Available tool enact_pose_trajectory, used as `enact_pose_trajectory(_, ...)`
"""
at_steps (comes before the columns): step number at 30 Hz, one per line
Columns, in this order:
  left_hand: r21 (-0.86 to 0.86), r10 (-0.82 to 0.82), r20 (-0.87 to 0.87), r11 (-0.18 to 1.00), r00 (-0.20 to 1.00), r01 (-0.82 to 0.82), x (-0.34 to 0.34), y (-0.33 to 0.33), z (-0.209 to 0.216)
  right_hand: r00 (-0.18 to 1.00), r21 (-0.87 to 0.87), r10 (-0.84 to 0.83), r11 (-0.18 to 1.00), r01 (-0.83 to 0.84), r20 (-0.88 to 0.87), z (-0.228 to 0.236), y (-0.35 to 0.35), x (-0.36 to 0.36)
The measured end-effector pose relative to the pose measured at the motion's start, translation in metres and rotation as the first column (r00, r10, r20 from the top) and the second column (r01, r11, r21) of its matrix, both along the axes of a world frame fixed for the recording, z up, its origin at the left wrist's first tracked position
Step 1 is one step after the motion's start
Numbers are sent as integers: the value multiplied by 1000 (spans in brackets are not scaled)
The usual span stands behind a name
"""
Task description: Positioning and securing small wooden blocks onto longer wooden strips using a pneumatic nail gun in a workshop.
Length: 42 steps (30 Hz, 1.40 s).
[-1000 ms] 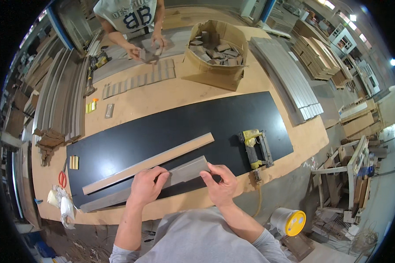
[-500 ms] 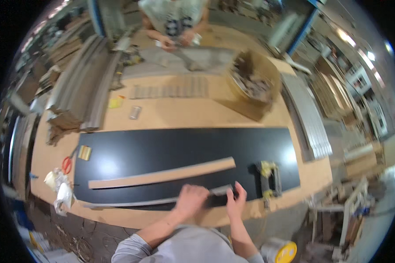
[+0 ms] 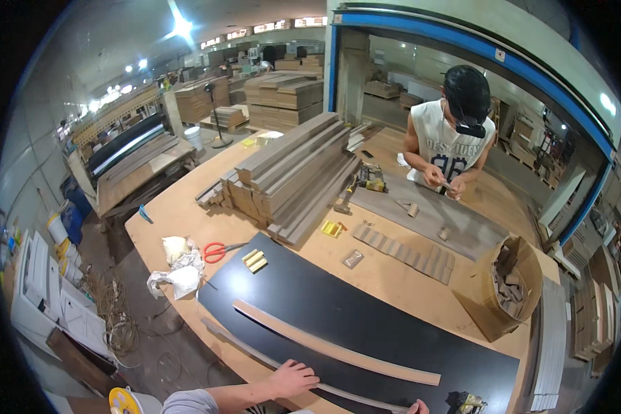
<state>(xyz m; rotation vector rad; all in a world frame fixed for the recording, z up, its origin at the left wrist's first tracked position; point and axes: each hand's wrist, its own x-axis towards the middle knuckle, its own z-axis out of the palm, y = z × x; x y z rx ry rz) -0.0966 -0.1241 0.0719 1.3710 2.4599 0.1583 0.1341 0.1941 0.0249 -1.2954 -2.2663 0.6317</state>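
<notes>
A long, narrow greyish strip [image 3: 238, 350] lies along the near edge of a black panel [image 3: 283, 290]. My left hand [image 3: 293, 379] is closed over the strip near its middle, palm down. At the strip's right end, the fingertips of my right hand [image 3: 418, 407] close on it; the lower edge cuts off the rest of that hand. Farther in on the panel rests a wider, light-brown strip [image 3: 338, 353], touched by neither hand. A nail gun [image 3: 466, 403], partly cut off, lies right of my right hand.
Red-handled scissors [image 3: 217, 252], yellow staple strips [image 3: 254, 261] and a crumpled white bag [image 3: 179, 276] lie by the panel's left end. Stacked grey boards [image 3: 290, 172] stand beyond. A carton of offcuts [image 3: 497, 297] stands right. Across the table, a person [image 3: 452, 141] handles a small piece.
My view has swung left and upward, showing more of the hall. My right hand's thumb and fingers, apart before, have come together at the strip's end. My left hand stays on the strip.
</notes>
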Motion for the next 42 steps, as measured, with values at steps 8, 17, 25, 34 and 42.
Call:
enact_pose_trajectory(8,316,30,-97,949,995,2,1,7,-22,975,346,185,929,-134,-121,12,14,-1)
enact_pose_trajectory(17,242,236,-54,946,970,-216,-67,-68,-5,928,-61,345,938,-340,137,15,13,19)
enact_pose_trajectory(25,373,193,1,911,981,-179,-51,-42,-17,974,-91,212,975,-205,75,8,27,22)
enact_pose_trajectory(34,370,216,66,901,974,-225,-48,-32,-16,976,-143,206,970,-195,68,0,45,29)
enact_pose_trajectory(42,398,237,61,885,969,-242,-51,-34,-22,979,-116,185,978,-175,80,1,37,23)
